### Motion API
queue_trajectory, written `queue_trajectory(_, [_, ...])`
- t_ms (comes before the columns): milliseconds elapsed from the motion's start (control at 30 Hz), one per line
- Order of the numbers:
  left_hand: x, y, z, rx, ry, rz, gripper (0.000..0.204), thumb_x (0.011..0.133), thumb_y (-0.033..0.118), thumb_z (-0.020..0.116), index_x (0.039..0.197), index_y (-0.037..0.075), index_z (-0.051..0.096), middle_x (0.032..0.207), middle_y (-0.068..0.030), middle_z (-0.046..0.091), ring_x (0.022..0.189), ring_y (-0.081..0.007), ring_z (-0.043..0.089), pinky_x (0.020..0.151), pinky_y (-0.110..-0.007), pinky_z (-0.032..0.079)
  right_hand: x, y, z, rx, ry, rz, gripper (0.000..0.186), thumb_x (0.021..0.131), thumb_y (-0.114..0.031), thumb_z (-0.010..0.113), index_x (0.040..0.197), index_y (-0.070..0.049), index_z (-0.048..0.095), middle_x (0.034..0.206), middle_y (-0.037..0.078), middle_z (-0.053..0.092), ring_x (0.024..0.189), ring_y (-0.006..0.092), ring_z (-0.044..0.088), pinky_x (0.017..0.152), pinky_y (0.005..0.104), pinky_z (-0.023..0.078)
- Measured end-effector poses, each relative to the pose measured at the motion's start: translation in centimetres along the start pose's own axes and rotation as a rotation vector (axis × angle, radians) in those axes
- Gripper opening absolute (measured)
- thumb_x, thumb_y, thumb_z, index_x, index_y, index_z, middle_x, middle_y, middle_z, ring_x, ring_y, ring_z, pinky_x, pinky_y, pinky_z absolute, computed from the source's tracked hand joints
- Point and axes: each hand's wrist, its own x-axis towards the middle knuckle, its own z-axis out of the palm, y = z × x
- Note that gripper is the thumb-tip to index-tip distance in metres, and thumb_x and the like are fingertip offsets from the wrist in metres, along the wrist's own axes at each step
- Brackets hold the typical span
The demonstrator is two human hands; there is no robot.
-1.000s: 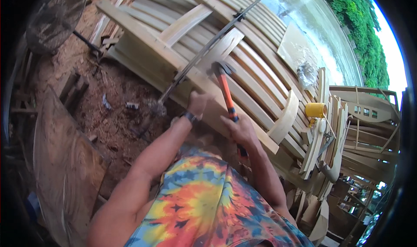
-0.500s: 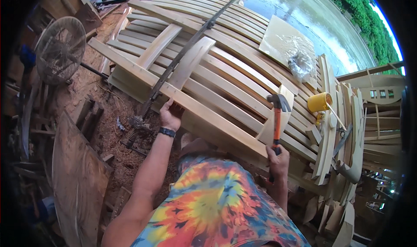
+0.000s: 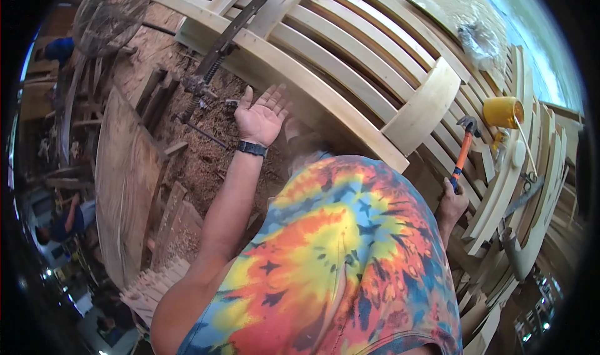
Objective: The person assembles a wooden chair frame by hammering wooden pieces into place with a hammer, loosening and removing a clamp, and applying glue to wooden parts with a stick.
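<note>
**Hammer raised beside slatted chair frame**

Beside a pale slatted wooden frame (image 3: 350, 74) lying over a sawdust-strewn floor (image 3: 206, 149), the right hand (image 3: 451, 206) closes around an orange-handled claw hammer (image 3: 464, 147), head up and clear of the slats, seemingly poised for a swing. The left hand (image 3: 261, 119), fingers spread wide and holding nothing, hovers at the frame's lower rail, near a long bar clamp (image 3: 215, 58) that crosses the slats.

A crumpled clear plastic bag (image 3: 480, 42) lies on the slatted wood, upper right.
</note>
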Motion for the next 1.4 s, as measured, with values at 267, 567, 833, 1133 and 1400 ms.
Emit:
queue_trajectory(267, [2.1,-3.3,-2.7,0.525,0.095,0.358,0.063,0.100,0.045,0.052,0.140,-0.003,0.047,0.144,-0.0202,0.052,0.132,-0.0295,0.050,0.114,-0.048,0.034,1.4,1.1,1.3,-0.219,0.067,-0.094,0.043,0.079,-0.031,0.079,0.100,0.005,0.070,0.084,0.015,0.070,0.076,0.0252,0.067,0.074,0.0398,0.052])
queue_trajectory(567, [3.9,-10.8,-6.0,2.946,-0.117,0.598,0.065,0.101,0.037,0.043,0.152,-0.003,0.034,0.159,-0.0240,0.032,0.149,-0.0366,0.028,0.120,-0.059,0.019,2.5,1.5,0.7,-0.350,0.105,-0.225,0.044,0.079,-0.021,0.074,0.118,-0.002,0.065,0.103,0.022,0.068,0.096,0.0382,0.067,0.087,0.0455,0.052])
queue_trajectory(833, [-0.5,-8.4,-5.3,2.584,-0.569,0.334,0.070,0.096,0.037,0.055,0.152,0.000,0.035,0.148,-0.0220,0.048,0.141,-0.0365,0.041,0.118,-0.053,0.027,0.1,-1.6,1.4,-0.208,0.249,-0.576,0.046,0.080,-0.012,0.074,0.123,-0.001,0.060,0.107,0.018,0.064,0.099,0.0345,0.064,0.091,0.0437,0.050])
queue_trajectory(1133, [-4.8,8.9,-3.0,1.913,0.324,1.206,0.039,0.092,0.017,0.071,0.125,-0.002,0.063,0.099,-0.0124,0.071,0.080,-0.0203,0.067,0.070,-0.031,0.055,-3.5,-8.0,2.8,0.102,-0.392,-0.261,0.016,0.087,-0.012,0.072,0.095,0.002,0.072,0.079,0.010,0.071,0.074,0.0141,0.067,0.069,0.0295,0.054])
queue_trajectory(1400, [-1.4,22.4,-8.2,1.992,0.523,0.630,0.070,0.093,0.052,0.065,0.135,-0.004,0.058,0.120,-0.0217,0.068,0.117,-0.0314,0.060,0.106,-0.038,0.041,-11.7,-16.9,17.3,-0.111,-1.335,-0.942,0.038,0.090,-0.042,0.068,0.099,-0.005,0.069,0.095,0.020,0.072,0.094,0.0418,0.067,0.081,0.0506,0.054])
